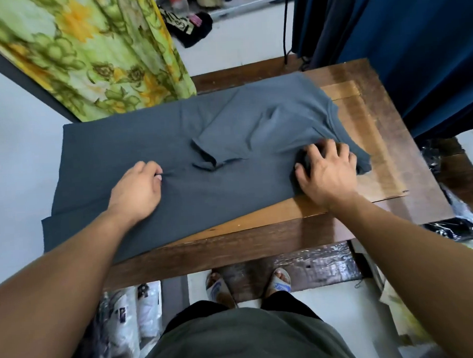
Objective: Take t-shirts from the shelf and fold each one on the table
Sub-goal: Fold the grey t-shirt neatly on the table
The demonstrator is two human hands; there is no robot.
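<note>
Table [379, 131] of dark wood fills the middle, and your grey t-shirt [150, 145] lies spread across it, its left edge hanging past the table, 1 sleeve folded inward. Your right hand [327, 170] curls its fingers into bunched cloth at the shirt's right end. Your left hand [136, 192] pinches a small fold mid-shirt.

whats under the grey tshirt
The grey t-shirt lies on a wooden table, bare wood showing right of it and along the near edge. The shirt's left end overhangs the table. Anything between cloth and wood is hidden.
</note>
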